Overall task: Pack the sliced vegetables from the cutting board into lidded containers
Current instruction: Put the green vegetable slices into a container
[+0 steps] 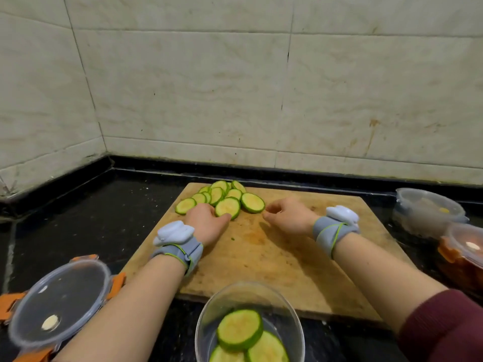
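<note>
A wooden cutting board (274, 262) lies on the black counter with several green zucchini slices (222, 194) piled at its far left corner. My left hand (206, 222) reaches into the pile and pinches one large slice (228, 207) between thumb and fingers. To the right of the pile, my right hand (287, 215) rests on the board with loosely curled fingers. Its fingertips are close to another slice (252, 202) and it holds nothing. A clear round container (209, 309) stands at the board's near edge with three slices (240, 329) inside.
A clear lid with orange clips (60, 296) lies on the counter at the near left. At the right stand a lidded container with grey clips (428, 210) and one with orange contents (465, 253). A tiled wall (235, 87) closes off the back and left.
</note>
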